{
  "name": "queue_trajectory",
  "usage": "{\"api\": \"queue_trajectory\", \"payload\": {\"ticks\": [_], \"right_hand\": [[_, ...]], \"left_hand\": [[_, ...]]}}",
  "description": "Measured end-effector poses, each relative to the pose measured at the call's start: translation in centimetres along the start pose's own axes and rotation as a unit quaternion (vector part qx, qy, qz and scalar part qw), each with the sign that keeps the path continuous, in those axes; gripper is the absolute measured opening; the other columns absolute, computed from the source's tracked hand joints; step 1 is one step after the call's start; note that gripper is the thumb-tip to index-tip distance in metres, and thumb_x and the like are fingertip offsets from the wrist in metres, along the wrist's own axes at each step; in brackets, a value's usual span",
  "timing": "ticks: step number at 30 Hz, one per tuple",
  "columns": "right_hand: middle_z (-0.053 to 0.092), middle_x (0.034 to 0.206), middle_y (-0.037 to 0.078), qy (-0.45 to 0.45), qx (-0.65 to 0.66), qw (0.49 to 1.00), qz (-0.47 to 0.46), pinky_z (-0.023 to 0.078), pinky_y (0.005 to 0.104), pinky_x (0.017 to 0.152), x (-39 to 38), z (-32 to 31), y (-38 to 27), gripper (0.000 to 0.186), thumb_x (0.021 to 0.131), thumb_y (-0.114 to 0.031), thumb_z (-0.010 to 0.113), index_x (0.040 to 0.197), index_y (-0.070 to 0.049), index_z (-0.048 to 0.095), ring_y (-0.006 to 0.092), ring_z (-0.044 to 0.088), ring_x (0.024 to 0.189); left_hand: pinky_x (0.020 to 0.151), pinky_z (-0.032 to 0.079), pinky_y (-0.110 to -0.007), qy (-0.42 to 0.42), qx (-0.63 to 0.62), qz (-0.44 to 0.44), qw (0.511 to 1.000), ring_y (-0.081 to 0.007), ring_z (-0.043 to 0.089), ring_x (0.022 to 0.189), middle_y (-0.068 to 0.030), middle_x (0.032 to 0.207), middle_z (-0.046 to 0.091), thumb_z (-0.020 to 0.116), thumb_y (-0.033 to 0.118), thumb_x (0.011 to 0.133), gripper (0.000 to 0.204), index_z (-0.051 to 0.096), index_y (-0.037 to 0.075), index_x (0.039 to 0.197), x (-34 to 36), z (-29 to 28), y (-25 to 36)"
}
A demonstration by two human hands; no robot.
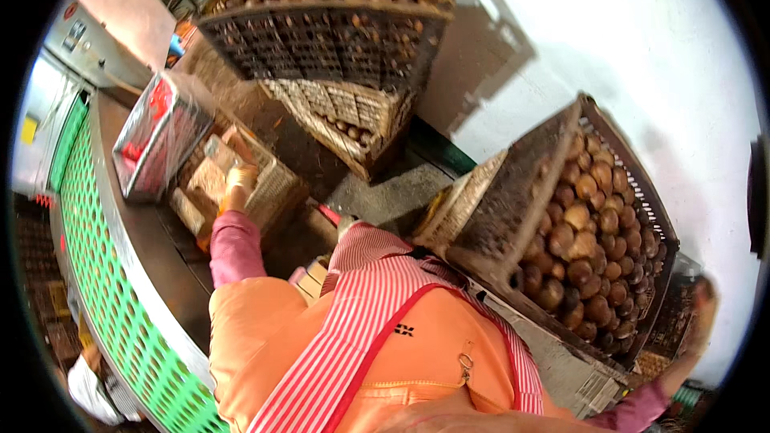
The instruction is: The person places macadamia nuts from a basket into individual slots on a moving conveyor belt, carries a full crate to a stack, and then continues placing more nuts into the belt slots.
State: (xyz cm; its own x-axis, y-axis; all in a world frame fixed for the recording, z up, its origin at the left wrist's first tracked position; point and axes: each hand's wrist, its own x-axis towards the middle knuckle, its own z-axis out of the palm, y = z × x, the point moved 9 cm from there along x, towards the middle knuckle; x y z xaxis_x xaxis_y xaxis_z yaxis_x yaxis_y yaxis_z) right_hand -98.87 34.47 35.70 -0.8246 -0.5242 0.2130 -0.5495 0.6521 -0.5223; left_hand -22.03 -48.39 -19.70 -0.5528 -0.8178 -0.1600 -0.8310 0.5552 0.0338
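Note:
My left hand [239, 184] reaches onto several pale, block-like pieces [210, 172] in a shallow worn crate [277, 188]; its fingers are too blurred to show whether they grip one. Beside it stands a metal box [142, 136] with red material and clear plastic inside. My right hand [699, 305] is out at the far right, near the rim of a dark plastic crate [541, 152] filled with brown round produce [597, 248]. That hand is small and smeared, so its fingers cannot be made out.
More produce-filled crates [321, 40] are stacked at the top, before a white wall [642, 48]. A curving green perforated conveyor [120, 289] with a metal edge runs along the left. Another person [96, 385] in light clothing is beyond it at lower left. A concrete floor [377, 192] shows between crates.

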Motion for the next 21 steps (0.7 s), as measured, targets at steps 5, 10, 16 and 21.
{"api": "queue_trajectory", "payload": {"ticks": [5, 10, 16, 21], "right_hand": [[0.057, 0.104, 0.012, 0.115, 0.099, 0.988, -0.036, 0.047, 0.0361, 0.077, 11.1, 3.1, -35.0, 0.050, 0.091, -0.035, 0.053, 0.126, 0.000, 0.057, 0.0228, 0.053, 0.090], [0.060, 0.104, 0.005, -0.191, 0.145, 0.964, -0.113, 0.049, 0.0275, 0.079, 25.4, 30.3, -50.5, 0.057, 0.094, -0.049, 0.055, 0.133, -0.008, 0.054, 0.0119, 0.057, 0.083], [0.048, 0.140, 0.017, -0.274, 0.017, 0.961, 0.032, 0.045, 0.0400, 0.097, 25.6, 54.8, -54.1, 0.060, 0.088, -0.031, 0.068, 0.139, -0.006, 0.047, 0.0274, 0.054, 0.119], [0.060, 0.125, 0.011, -0.277, 0.236, 0.929, -0.060, 0.042, 0.0318, 0.097, 26.3, 56.7, -53.7, 0.058, 0.090, -0.025, 0.063, 0.137, 0.004, 0.046, 0.0176, 0.056, 0.110]], "left_hand": [[0.091, 0.046, -0.043, 0.356, -0.454, -0.199, 0.792, -0.0377, 0.061, 0.101, -0.0255, 0.111, 0.064, 0.048, 0.037, 0.094, 0.048, 0.061, -0.003, 0.115, 10.6, -27.0, -14.1], [0.103, 0.040, -0.036, 0.179, -0.590, 0.029, 0.787, -0.0259, 0.053, 0.120, -0.0188, 0.129, 0.058, 0.053, 0.035, 0.094, 0.050, 0.054, 0.001, 0.130, 20.2, -45.8, -0.6], [0.092, 0.047, -0.038, 0.141, -0.277, 0.044, 0.950, -0.0311, 0.062, 0.106, -0.0200, 0.117, 0.065, 0.059, 0.037, 0.088, 0.053, 0.056, 0.001, 0.126, 29.2, -45.6, 0.9], [0.090, 0.047, -0.034, 0.118, -0.452, 0.083, 0.881, -0.0212, 0.059, 0.102, -0.0147, 0.114, 0.064, 0.061, 0.018, 0.091, 0.053, 0.046, -0.002, 0.137, 26.6, -45.4, 1.9]]}}
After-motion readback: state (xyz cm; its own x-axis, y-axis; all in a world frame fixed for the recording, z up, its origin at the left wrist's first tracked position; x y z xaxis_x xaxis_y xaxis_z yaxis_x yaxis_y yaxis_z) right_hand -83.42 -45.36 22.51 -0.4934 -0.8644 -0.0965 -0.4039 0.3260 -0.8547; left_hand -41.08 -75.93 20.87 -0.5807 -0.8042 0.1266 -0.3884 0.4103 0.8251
